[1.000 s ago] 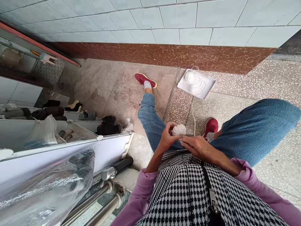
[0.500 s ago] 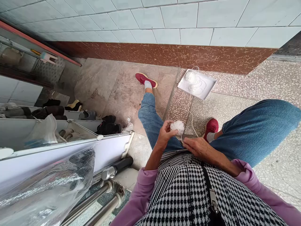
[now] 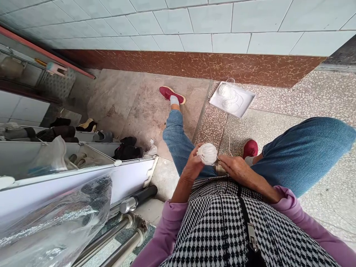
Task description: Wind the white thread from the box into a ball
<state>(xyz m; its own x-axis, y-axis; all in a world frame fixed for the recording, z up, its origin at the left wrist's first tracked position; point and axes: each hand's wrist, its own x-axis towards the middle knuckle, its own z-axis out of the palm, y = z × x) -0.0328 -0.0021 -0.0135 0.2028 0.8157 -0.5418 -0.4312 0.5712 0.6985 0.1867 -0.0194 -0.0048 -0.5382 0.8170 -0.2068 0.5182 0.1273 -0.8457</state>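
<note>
Left hand (image 3: pixel 193 165) in play, fingers clamped round the white yarn ball (image 3: pixel 207 154), just below and right of centre frame! Beside it, the right hand (image 3: pixel 237 170) pinches the strand (image 3: pixel 229 141) between its fingers; loose loops (image 3: pixel 226 92) lie in the white tray (image 3: pixel 246 102) higher up. Best, I'd judge: light, even tension, ball turned gradually, loops lifting without snags.

"How is the scene lit?"
"Softly; the tiled wall (image 3: pixel 194 22) is brightly lit, the black shoes (image 3: pixel 129 151) at left are dimly shown."
"Is glare seen?"
"Streaks are thrown off the clear plastic (image 3: pixel 63 211)."
"Is anything distorted?"
"The denim knee (image 3: pixel 328 139) is stretched toward the right edge."
</note>
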